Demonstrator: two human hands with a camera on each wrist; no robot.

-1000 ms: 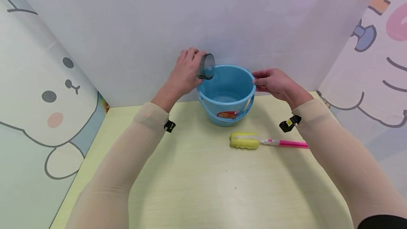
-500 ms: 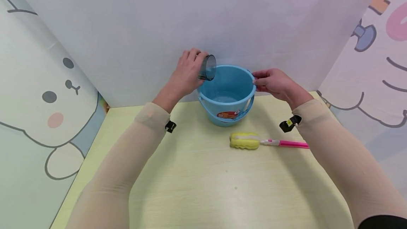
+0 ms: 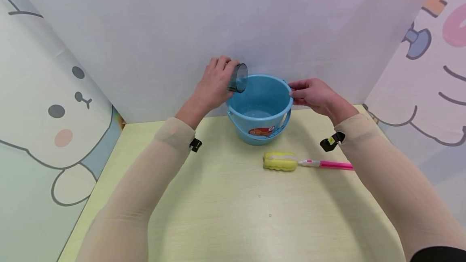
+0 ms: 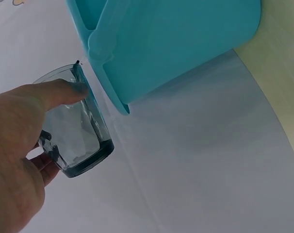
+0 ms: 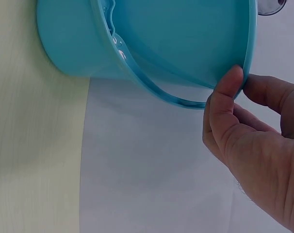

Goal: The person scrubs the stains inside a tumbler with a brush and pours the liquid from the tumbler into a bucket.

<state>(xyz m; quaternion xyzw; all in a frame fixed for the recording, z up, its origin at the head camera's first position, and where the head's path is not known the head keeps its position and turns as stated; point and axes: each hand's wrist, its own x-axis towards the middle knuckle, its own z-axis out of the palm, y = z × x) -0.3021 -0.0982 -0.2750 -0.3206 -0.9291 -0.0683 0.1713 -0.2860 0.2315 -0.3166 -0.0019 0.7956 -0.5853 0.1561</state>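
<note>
A smoky clear drinking glass (image 3: 239, 78) lies tipped on its side at the left rim of a blue bucket (image 3: 260, 121), its mouth facing the bucket's inside. My left hand (image 3: 215, 80) grips it, and in the left wrist view the thumb lies along the side of the glass (image 4: 76, 131). My right hand (image 3: 314, 94) pinches the bucket's right rim; the right wrist view has the thumb and fingers on either side of that rim. The bucket stands upright on the table, its handle hanging down in front. Some clear liquid shows at the bucket's bottom.
In front of the bucket, a brush with a yellow sponge head (image 3: 280, 161) and a pink handle (image 3: 335, 165) lies on the pale wooden table (image 3: 225, 197). A grey-white wall (image 3: 174, 31) rises right behind the bucket. Cartoon-printed panels stand at both sides.
My left hand and the glass have shifted very slightly to the right and down at the bucket's rim. The right hand and the bucket stay where they were.
</note>
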